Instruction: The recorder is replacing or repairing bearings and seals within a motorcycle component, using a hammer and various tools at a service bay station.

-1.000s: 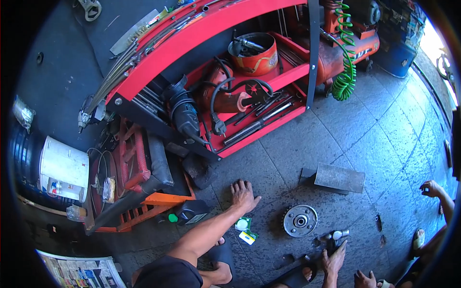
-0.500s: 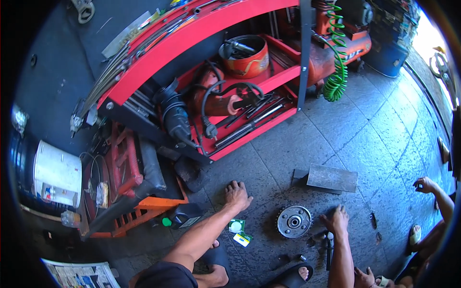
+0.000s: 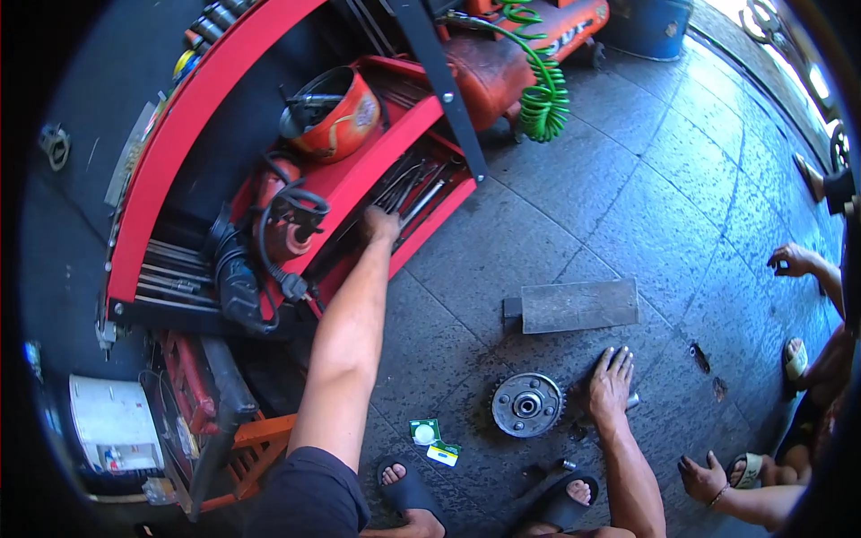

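My left hand reaches into the lower red tray among metal tools; its fingers are hidden. My right hand lies on the floor with fingers stretched out, beside a toothed metal hub. A metal hammer head shows just past that hand, the rest hidden. A grey angled metal plate rests above my fingertips. A green card pack lies left of the hub, and a small metal piece below it.
A red tool cart holds tools and a red bowl, with a compressor and green coiled hose behind. An orange frame stands at left. Co-workers' hands and sandalled feet are along the right.
My left hand has left the floor and reached up into the cart's lower tray. My right hand has moved off the hammer's top and flattened out further forward. The view has swung.
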Action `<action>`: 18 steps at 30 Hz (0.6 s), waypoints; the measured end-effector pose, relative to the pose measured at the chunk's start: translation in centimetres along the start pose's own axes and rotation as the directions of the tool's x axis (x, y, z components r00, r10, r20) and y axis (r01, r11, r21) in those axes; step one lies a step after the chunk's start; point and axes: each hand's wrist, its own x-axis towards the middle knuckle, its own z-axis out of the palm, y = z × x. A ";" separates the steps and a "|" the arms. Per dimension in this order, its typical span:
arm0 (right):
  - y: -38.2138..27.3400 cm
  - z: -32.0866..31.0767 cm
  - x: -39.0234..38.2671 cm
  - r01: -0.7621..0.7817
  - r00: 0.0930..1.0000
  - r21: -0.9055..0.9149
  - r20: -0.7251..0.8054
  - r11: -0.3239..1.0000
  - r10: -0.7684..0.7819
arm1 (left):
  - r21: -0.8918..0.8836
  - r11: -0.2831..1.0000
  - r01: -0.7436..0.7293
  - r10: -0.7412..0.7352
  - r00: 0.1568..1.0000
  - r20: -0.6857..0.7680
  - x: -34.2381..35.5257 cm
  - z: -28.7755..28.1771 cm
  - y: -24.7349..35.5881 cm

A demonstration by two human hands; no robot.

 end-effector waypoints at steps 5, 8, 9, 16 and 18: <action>0.3 0.6 0.1 0.008 1.000 -0.044 0.000 0.999 -0.008 | 0.241 0.886 -0.396 0.362 0.916 0.174 1.3 -1.8 -1.4; 0.4 0.8 0.1 0.019 0.999 -0.002 -0.044 1.000 -0.019 | 0.232 0.889 -0.394 0.357 0.915 0.185 0.5 -3.4 -1.9; 0.4 0.9 0.1 0.020 0.999 -0.065 -0.040 0.998 -0.022 | 0.195 0.865 -0.462 0.434 0.885 0.170 0.1 -4.1 -2.3; 1.2 1.9 0.1 0.087 0.987 -0.079 -0.132 0.993 -0.097 | 0.027 0.806 -0.592 0.583 0.785 -0.210 -4.5 -7.2 -2.5; 1.3 2.2 0.1 0.097 0.986 -0.082 -0.126 0.992 -0.107 | -0.077 0.882 -0.465 0.429 0.859 -0.279 -7.1 -8.6 -1.8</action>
